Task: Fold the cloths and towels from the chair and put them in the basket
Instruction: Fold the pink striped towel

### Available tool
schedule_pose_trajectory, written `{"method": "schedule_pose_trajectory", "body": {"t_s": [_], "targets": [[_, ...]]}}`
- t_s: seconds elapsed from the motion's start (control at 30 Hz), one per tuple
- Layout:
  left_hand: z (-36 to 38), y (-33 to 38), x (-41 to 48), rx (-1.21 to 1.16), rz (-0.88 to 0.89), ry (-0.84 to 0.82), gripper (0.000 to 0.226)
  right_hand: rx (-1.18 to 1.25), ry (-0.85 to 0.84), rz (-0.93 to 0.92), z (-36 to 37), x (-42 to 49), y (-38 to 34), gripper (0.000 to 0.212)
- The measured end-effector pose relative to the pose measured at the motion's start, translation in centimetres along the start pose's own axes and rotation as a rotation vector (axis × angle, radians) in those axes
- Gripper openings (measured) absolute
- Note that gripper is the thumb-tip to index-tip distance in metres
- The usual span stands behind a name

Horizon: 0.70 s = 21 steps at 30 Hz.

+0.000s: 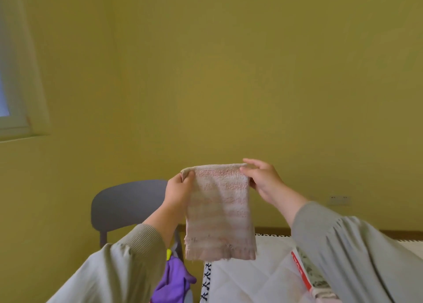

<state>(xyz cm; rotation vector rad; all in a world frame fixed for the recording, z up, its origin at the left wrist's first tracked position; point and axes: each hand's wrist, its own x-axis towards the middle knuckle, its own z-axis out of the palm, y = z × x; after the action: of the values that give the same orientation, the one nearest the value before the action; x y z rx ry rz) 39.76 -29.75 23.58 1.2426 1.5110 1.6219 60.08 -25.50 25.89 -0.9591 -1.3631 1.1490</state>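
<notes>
The left hand [177, 189] and right hand [263, 179] pinch the pink towel's [219, 213] top corners. It hangs down. The gray chair [123, 205] stands behind, to the left.

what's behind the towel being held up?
Around the towel: yellow wall above, grey chair at left, white quilted surface below. Whatever sits directly behind it is covered.

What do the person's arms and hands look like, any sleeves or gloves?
Loose, light grey long sleeves cover both arms: left sleeve, with a ribbed cuff, and right sleeve. The left hand and right hand are bare; no gloves, rings or watch show.
</notes>
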Motion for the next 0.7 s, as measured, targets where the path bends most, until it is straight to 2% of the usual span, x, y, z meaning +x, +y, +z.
{"method": "schedule_pose_trajectory", "body": {"t_s": [0.07, 0.13, 0.23, 0.33, 0.53, 0.63, 0.7], "targets": [[1.4, -0.8, -0.1, -0.040, -0.042, -0.020, 0.024, 0.223, -0.099, 0.207, -0.6, -0.3, 1.5, 0.044], [2.6, -1.7, -0.1, -0.034, -0.051, -0.042, 0.025, 0.159, -0.134, 0.307, -1.4, -0.7, 3.8, 0.044], [3.4, -2.8, 0.4, 0.121, 0.026, -0.062, 0.028, 0.040, -0.060, 0.311, -2.6, -0.8, 5.9, 0.033], [3.5, -4.3, 0.4, 0.234, 0.042, -0.079, 0.032, -0.013, -0.097, 0.322, -3.4, -0.8, 7.1, 0.026], [3.2, -7.8, 0.0, 0.182, -0.280, -0.243, 0.032, -0.059, -0.277, 0.511, -4.2, -1.7, 9.8, 0.024], [4.1, -11.0, 0.3, 0.210, -0.429, -0.307, 0.034, -0.088, -0.304, 0.602, -5.0, -1.5, 13.1, 0.021], [5.0, -13.9, 0.3, 0.234, -0.468, -0.301, 0.036, -0.126, -0.288, 0.649, -5.3, -1.6, 16.0, 0.022]]}}
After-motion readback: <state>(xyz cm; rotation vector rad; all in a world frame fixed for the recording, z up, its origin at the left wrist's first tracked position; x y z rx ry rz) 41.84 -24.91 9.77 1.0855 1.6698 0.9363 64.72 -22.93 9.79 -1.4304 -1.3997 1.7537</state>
